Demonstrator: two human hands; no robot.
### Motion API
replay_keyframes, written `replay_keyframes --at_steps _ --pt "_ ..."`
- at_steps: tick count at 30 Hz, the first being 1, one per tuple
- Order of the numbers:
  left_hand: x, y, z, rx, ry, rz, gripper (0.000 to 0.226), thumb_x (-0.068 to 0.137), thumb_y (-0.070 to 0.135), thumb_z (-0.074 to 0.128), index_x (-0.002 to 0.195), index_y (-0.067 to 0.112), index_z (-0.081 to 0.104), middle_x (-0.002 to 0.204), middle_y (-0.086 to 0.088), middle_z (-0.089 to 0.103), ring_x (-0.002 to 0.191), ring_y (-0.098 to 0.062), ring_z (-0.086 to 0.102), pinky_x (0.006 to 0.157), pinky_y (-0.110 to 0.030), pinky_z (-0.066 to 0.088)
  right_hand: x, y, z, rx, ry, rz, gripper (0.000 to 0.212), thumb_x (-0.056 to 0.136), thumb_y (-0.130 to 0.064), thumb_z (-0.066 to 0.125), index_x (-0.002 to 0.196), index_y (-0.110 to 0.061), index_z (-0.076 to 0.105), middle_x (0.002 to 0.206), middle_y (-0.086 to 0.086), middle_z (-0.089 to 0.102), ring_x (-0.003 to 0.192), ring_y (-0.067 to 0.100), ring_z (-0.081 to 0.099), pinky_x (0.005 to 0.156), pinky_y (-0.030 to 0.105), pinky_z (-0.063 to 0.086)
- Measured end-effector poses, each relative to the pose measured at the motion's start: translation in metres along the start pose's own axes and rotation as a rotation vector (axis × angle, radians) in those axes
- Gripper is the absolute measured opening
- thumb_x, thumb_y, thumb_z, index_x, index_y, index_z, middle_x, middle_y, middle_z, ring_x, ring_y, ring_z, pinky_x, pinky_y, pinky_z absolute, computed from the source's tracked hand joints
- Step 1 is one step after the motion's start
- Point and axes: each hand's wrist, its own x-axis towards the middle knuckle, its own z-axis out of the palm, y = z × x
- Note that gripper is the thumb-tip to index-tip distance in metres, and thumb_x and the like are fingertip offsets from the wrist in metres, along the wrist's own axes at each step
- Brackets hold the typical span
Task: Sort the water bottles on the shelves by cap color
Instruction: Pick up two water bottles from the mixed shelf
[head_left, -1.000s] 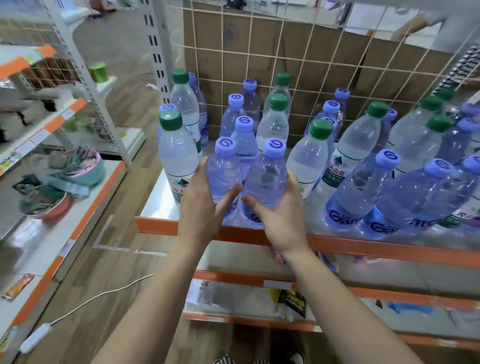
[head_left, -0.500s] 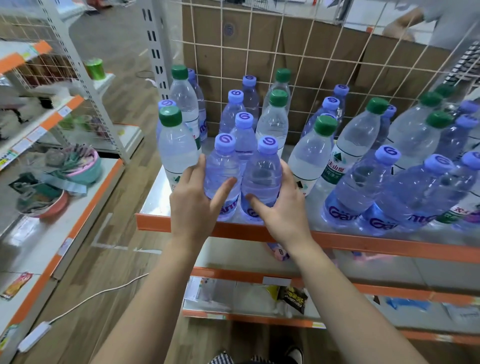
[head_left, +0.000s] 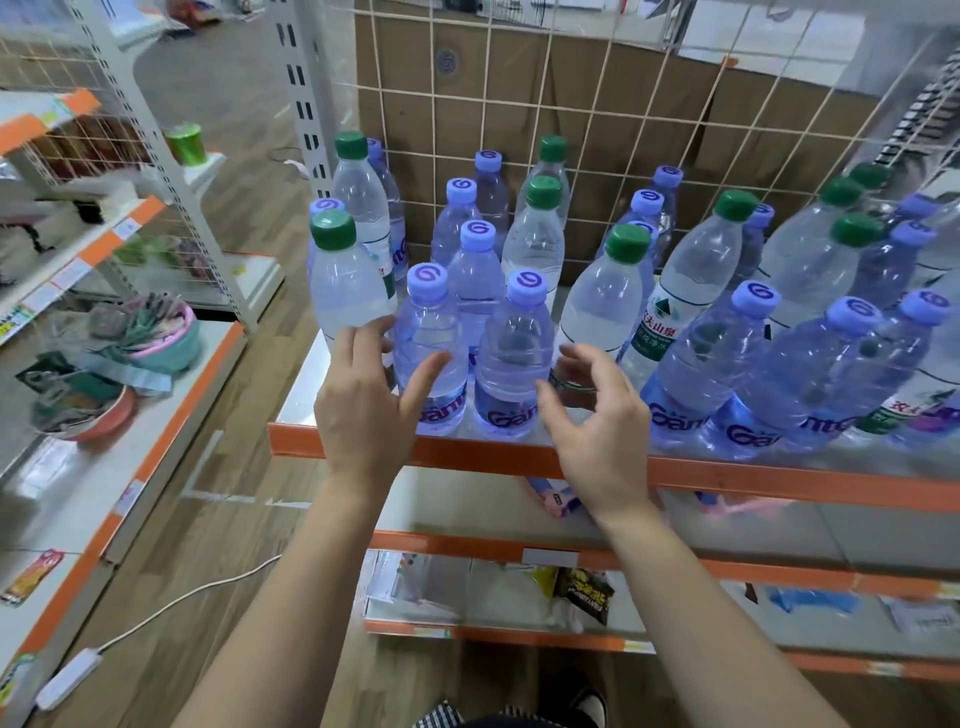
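Observation:
Two purple-capped bottles stand side by side at the shelf's front edge: the left one (head_left: 430, 348) and the right one (head_left: 514, 353). My left hand (head_left: 363, 410) hovers just in front of the left bottle, fingers loose and spread, holding nothing. My right hand (head_left: 597, 421) sits a little right of the right bottle, fingers loosely curled, empty. A green-capped bottle (head_left: 345, 280) stands at the front left, another green-capped bottle (head_left: 608, 301) just right of the pair. Several more purple-capped and green-capped bottles stand mixed behind and lean to the right.
The orange-edged shelf (head_left: 727, 475) carries all the bottles, backed by a wire grid (head_left: 597, 104) and cardboard. Lower shelves hold packets. Another rack (head_left: 130, 395) with bowls stands to the left, across a wooden-floor aisle with a white cable.
Both hands held the two front purple-capped bottles, set them down at the shelf edge and have now let go, drawing back slightly with fingers spread.

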Motion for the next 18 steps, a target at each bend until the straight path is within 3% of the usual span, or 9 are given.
replay_keyframes --at_steps 3,5,7,9,11,13,15,18 --pt "-0.001 -0.008 -0.006 -0.062 0.046 -0.009 0.05 0.093 0.048 0.053 0.11 0.002 0.061 0.092 -0.011 0.058 0.073 -0.016 0.05 0.065 -0.023 0.037 0.0 0.01 -0.009 0.037 0.15 0.071 0.032 0.085 -0.015 0.075 0.108 -0.013 0.054 0.096 0.005 0.058 0.08 0.008 0.057 0.074 0.027 0.052" --pt "0.001 -0.018 -0.01 -0.107 0.094 -0.038 0.046 0.093 0.043 0.053 0.11 0.001 0.058 0.091 -0.013 0.056 0.074 -0.019 0.05 0.069 -0.021 0.034 0.007 0.018 -0.011 0.037 0.18 0.149 0.049 0.083 -0.023 0.077 0.118 -0.009 0.046 0.11 0.007 0.052 0.093 0.015 0.054 0.082 0.033 0.051" --pt "0.005 -0.029 -0.011 -0.132 0.122 -0.068 0.042 0.093 0.039 0.056 0.113 0.002 0.054 0.092 -0.013 0.052 0.076 -0.022 0.05 0.071 -0.028 0.038 0.019 0.025 -0.009 0.02 0.088 0.215 0.068 0.083 -0.031 0.077 0.133 -0.006 0.039 0.13 0.009 0.044 0.118 0.022 0.049 0.099 0.036 0.046" --pt "0.008 -0.037 -0.01 -0.148 0.133 -0.097 0.043 0.092 0.037 0.058 0.116 0.003 0.05 0.098 -0.009 0.047 0.082 -0.023 0.048 0.072 -0.036 0.043 0.03 0.03 -0.005 -0.022 0.001 0.211 0.077 0.083 -0.035 0.076 0.141 -0.006 0.035 0.141 0.011 0.04 0.132 0.024 0.039 0.108 0.031 0.035" --pt "0.01 -0.042 -0.008 -0.17 0.132 -0.117 0.046 0.093 0.038 0.059 0.12 0.003 0.046 0.106 -0.005 0.041 0.087 -0.02 0.046 0.074 -0.038 0.045 0.037 0.034 -0.002 -0.061 -0.002 0.184 0.078 0.083 -0.036 0.076 0.141 -0.005 0.036 0.141 0.013 0.041 0.134 0.024 0.037 0.107 0.03 0.032" --pt "0.011 -0.046 -0.004 -0.163 0.117 -0.105 0.051 0.092 0.038 0.06 0.122 0.001 0.044 0.112 -0.011 0.042 0.095 -0.016 0.043 0.086 -0.027 0.044 0.039 0.037 0.0 -0.055 0.012 0.177 0.077 0.081 -0.036 0.077 0.141 -0.005 0.039 0.138 0.012 0.045 0.132 0.024 0.041 0.107 0.035 0.038" --pt "0.012 -0.051 0.0 -0.157 0.084 -0.1 0.058 0.091 0.044 0.059 0.124 -0.001 0.042 0.119 -0.016 0.044 0.104 -0.01 0.04 0.093 -0.011 0.032 0.039 0.039 0.001 -0.036 0.004 0.185 0.077 0.081 -0.039 0.078 0.14 -0.009 0.04 0.137 0.01 0.046 0.129 0.02 0.042 0.103 0.029 0.037" --pt "0.016 -0.057 0.007 -0.217 0.019 -0.137 0.068 0.088 0.058 0.056 0.131 0.009 0.038 0.125 -0.008 0.048 0.11 -0.015 0.048 0.093 -0.024 0.037 0.04 0.039 0.002 -0.033 -0.003 0.181 0.075 0.081 -0.039 0.077 0.139 -0.01 0.04 0.136 0.008 0.048 0.127 0.016 0.042 0.098 0.018 0.029"
